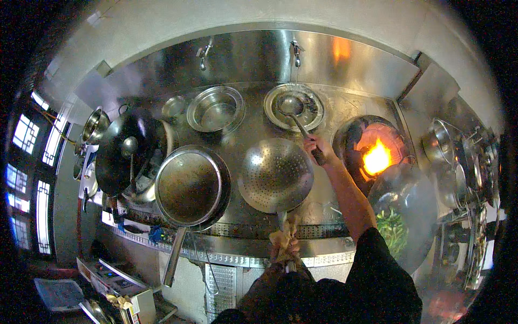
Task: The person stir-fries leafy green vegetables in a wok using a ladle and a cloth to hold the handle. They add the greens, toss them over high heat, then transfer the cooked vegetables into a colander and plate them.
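Observation:
My right hand point(318, 150) grips the handle of a metal ladle point(290, 106). The ladle's bowl is over a round metal basin point(270, 117) below the right-hand faucet, from which a thin stream of water runs. Lower in the view, my left hand point(283, 248) is closed around the handle of a large perforated strainer point(276, 176), with a tan cloth point(288, 235) bunched in the grip. No food shows in the strainer. To the right of my right arm, a wok point(417, 218) holds green vegetables point(391, 233); steam blurs its outline.
A burner point(377, 158) flames at the right. On the left are a long-handled pan point(188, 186), a large black wok point(121, 162) and a ladle point(130, 148) by it. Another basin point(216, 115) stands at the back beneath a second faucet point(203, 56). Metal bowls point(441, 139) line the right side.

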